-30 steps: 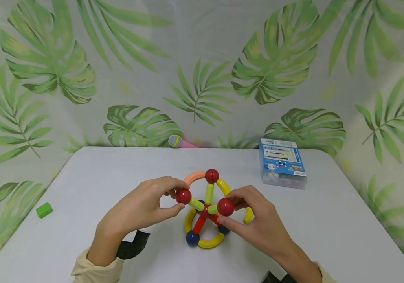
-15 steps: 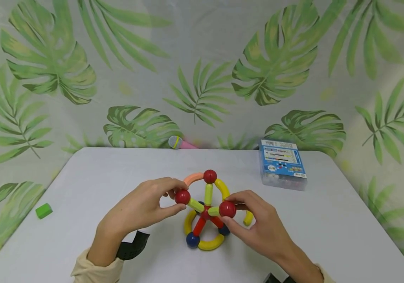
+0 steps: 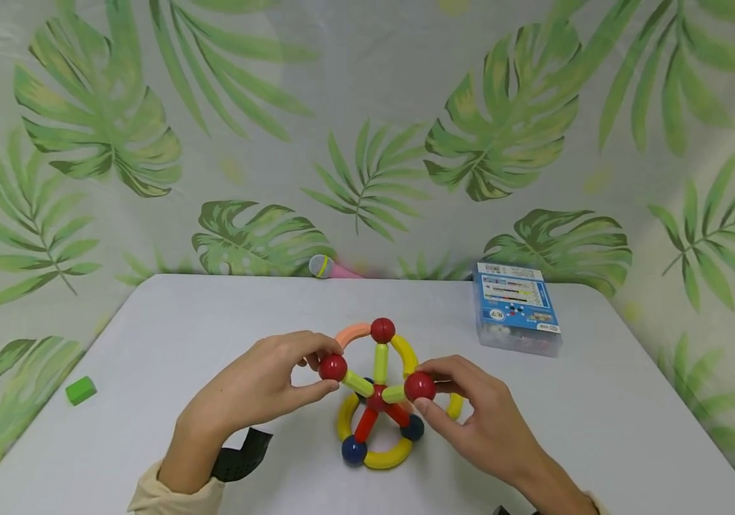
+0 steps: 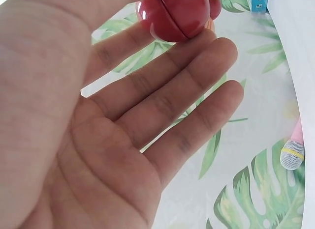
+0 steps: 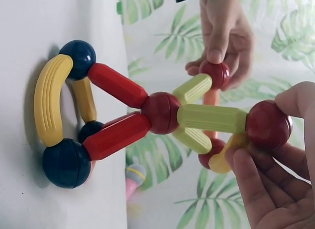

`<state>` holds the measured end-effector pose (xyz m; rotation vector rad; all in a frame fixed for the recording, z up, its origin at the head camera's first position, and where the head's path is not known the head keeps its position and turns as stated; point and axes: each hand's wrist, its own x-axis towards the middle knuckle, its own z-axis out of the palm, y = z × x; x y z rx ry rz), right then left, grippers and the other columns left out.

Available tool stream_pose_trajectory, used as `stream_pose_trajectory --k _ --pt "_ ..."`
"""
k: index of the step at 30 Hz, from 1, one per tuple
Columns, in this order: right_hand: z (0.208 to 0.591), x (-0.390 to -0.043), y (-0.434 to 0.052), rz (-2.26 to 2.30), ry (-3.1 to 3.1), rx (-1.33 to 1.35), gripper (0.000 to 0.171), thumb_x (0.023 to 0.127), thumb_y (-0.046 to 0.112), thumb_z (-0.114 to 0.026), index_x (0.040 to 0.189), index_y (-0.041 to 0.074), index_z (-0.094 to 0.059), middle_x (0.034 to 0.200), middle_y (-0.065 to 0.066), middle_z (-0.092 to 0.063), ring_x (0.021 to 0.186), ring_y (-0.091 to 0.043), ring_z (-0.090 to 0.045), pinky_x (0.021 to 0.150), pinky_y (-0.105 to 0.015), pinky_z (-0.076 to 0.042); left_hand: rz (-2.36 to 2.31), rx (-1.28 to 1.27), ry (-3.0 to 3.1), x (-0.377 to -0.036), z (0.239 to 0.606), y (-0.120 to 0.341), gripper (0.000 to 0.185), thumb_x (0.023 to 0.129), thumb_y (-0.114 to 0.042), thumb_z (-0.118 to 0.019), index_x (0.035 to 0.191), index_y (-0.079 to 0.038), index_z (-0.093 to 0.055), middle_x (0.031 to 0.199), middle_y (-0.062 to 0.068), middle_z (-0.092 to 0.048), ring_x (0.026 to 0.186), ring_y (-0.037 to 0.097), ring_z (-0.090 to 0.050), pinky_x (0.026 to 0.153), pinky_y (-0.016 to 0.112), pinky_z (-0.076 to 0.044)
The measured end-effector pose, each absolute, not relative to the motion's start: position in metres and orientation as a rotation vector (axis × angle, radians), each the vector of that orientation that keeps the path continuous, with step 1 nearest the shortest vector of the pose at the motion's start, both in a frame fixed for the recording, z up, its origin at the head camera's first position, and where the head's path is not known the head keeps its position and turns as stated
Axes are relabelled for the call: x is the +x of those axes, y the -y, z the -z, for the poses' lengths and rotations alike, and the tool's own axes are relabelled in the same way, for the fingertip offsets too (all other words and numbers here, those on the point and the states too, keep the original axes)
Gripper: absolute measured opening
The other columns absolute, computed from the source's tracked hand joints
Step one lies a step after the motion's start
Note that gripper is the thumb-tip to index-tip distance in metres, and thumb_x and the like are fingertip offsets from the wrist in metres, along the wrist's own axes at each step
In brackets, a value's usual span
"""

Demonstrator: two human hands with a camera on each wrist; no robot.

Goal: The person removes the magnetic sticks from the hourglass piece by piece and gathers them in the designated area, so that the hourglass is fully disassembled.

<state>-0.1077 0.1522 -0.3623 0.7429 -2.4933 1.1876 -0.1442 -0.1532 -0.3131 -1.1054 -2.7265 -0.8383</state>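
Observation:
A magnetic stick-and-ball structure stands on the table: blue balls [image 3: 354,451] and yellow curved rods [image 3: 388,455] form its base, and red rods [image 5: 118,135] rise to a central red ball [image 5: 160,112]. Lime rods [image 5: 211,118] spread from it to outer red balls. My left hand [image 3: 267,375] pinches the left outer red ball [image 3: 332,368]. With thumb and fingers, my right hand [image 3: 480,411] grips the right outer red ball [image 3: 420,387]. An orange curved rod [image 3: 352,333] runs to the back red ball [image 3: 383,330], where an upper yellow curved rod [image 3: 405,354] also starts, its lower end at my right fingers.
Another yellow curved piece [image 3: 455,406] shows beyond my right hand, partly hidden. At the back right lies a clear box with a blue label [image 3: 518,307]. A pink toy microphone [image 3: 334,267] lies at the back edge, and a green block [image 3: 81,390] sits far left.
My right hand and its red ball have shifted slightly right, away from the centre. My left hand keeps its hold. The whole head view has tilted up a little.

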Motion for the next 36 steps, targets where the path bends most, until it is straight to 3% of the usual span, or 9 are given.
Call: stream_pose_trajectory --k 16,29,36 --pt "0.3609 -0.1124 -0.1569 -1.271 2.504 0.727 0.033 0.094 0.013 -0.077 0.124 0.012 -0.063 0.113 0.006 -0.071 0.097 -0.006 -0.07 0.085 -0.027 -0.06 0.827 -1.141 2.705 -0.1473 0.3097 0.1515 0.032 0.089 -0.021 -0.083 0.117 -0.017 -0.068 0.104 -0.013 -0.068 0.092 0.004 -0.064 0.084 0.026 -0.057" --pt "0.3617 -0.1105 -0.1601 -1.214 2.527 0.788 0.047 0.086 0.019 -0.085 0.129 0.016 -0.066 0.118 0.007 -0.072 0.098 -0.006 -0.068 0.082 -0.023 -0.06 0.827 -1.109 2.743 -0.145 0.3118 0.1507 0.032 0.089 -0.022 -0.083 0.118 -0.016 -0.068 0.102 -0.013 -0.068 0.091 0.004 -0.063 0.083 0.026 -0.058" --pt "0.3653 -0.1115 -0.1598 -1.125 2.446 0.847 0.053 0.075 0.006 -0.092 0.121 0.016 -0.068 0.113 0.008 -0.071 0.095 -0.007 -0.068 0.079 -0.026 -0.061 0.846 -1.113 2.745 -0.1431 0.3138 0.1512 0.032 0.089 -0.022 -0.083 0.117 -0.017 -0.068 0.102 -0.014 -0.068 0.091 0.003 -0.063 0.082 0.026 -0.058"
